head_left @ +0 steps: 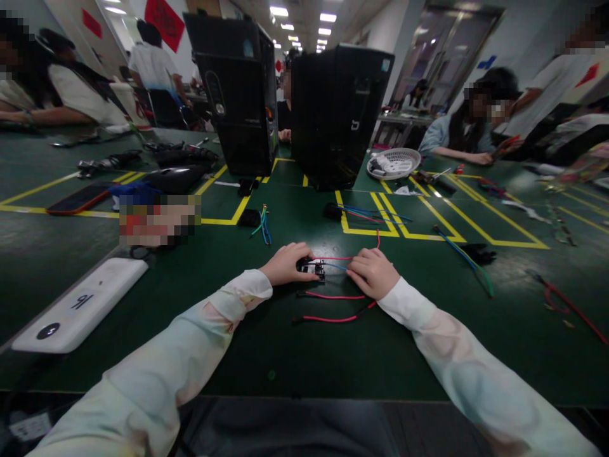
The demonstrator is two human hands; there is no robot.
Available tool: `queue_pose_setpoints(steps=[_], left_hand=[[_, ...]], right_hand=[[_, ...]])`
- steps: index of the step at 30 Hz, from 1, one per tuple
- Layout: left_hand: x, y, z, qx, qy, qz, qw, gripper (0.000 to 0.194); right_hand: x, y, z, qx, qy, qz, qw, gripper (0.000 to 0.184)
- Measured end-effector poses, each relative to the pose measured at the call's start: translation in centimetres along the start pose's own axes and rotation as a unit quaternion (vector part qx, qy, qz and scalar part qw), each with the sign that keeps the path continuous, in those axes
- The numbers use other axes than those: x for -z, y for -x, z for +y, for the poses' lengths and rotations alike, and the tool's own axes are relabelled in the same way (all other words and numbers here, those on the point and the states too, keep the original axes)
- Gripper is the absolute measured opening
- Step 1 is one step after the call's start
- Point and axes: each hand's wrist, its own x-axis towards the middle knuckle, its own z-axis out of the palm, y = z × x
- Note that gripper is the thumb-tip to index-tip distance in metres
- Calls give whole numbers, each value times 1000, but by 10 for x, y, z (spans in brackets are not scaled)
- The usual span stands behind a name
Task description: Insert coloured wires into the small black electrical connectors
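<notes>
My left hand [288, 263] is closed around a small black-and-white electrical part [314, 270], its fingers covering the left side. A red wire [333, 258] and a blue wire [337, 266] run from that part to my right hand [373, 273], whose fingers pinch them. The red wire's free end sticks up behind the right hand. On the table just below the hands lie two more red wires, an upper one [333, 296] and a lower one [328, 318]. Exactly how the wires join the part is too small to tell.
Two black computer towers, left [242, 95] and right [337, 114], stand ahead. Black parts with coloured wires [264, 222] lie before them. A white power strip [80, 304] is at left, a white basket [399, 162] at back right. Several people sit around the green table [228, 368].
</notes>
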Motion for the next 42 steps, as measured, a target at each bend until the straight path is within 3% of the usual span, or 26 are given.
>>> queue_pose_setpoints(steps=[5, 10, 16, 22, 27, 32, 36, 42], left_hand=[[1, 1, 1, -3, 2, -2, 1000, 46], [2, 1, 2, 5, 1, -4, 1000, 46], [2, 0, 1, 1, -1, -5, 1000, 45], [2, 0, 1, 0, -1, 0, 1000, 45], [2, 0, 1, 2, -3, -2, 1000, 45], [2, 0, 2, 6, 0, -2, 1000, 45], [2, 0, 2, 2, 1, -2, 1000, 44], [2, 0, 1, 1, -4, -2, 1000, 46]], right_hand=[[3, -1, 0, -20, 23, 26, 999, 27], [-2, -1, 3, 7, 17, -42, 999, 27], [7, -3, -1, -22, 52, 10, 998, 28], [3, -2, 0, -9, 37, -27, 999, 26], [6, -2, -1, -37, 39, 6, 999, 27], [7, -2, -1, -18, 24, -21, 999, 27], [9, -2, -2, -43, 30, 12, 999, 28], [5, -1, -1, -25, 19, -31, 999, 27]])
